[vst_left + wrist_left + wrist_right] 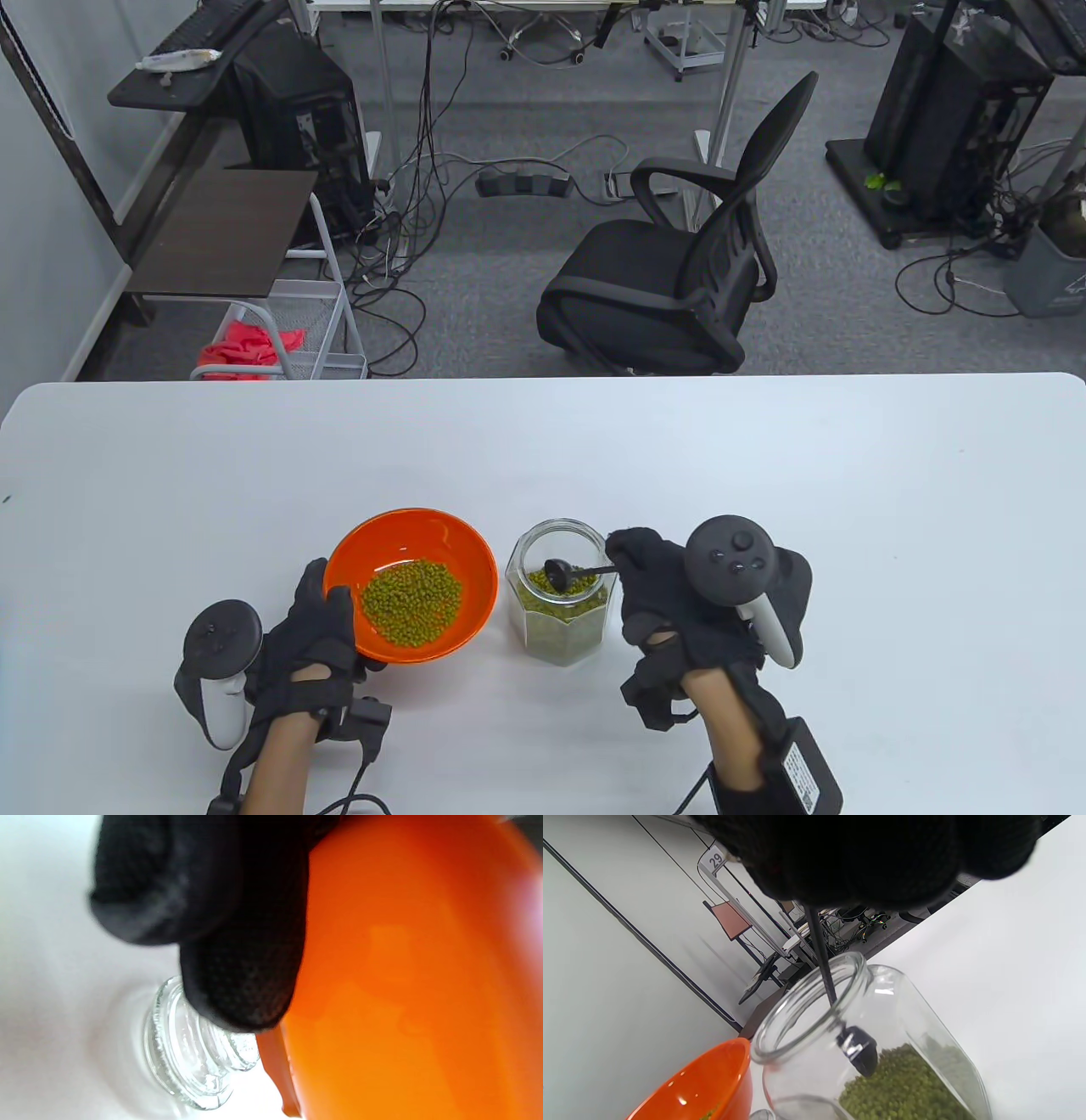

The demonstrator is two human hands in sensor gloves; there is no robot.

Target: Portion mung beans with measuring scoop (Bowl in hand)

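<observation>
Gripped at its near-left rim by the left hand (310, 641), fingers curled underneath, an orange bowl (441, 543) with mung beans (411, 603) is held tilted. Just right, a glass jar (557, 594) stands on the white table (764, 475); a black measuring scoop (560, 573) is pinched by the right hand (679, 603) inside it.

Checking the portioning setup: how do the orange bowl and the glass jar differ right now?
The orange bowl is opaque, wide and shallow, gripped tilted by the left hand; the glass jar is clear, tall and stands on the table, the scoop inside. Both hold mung beans.
</observation>
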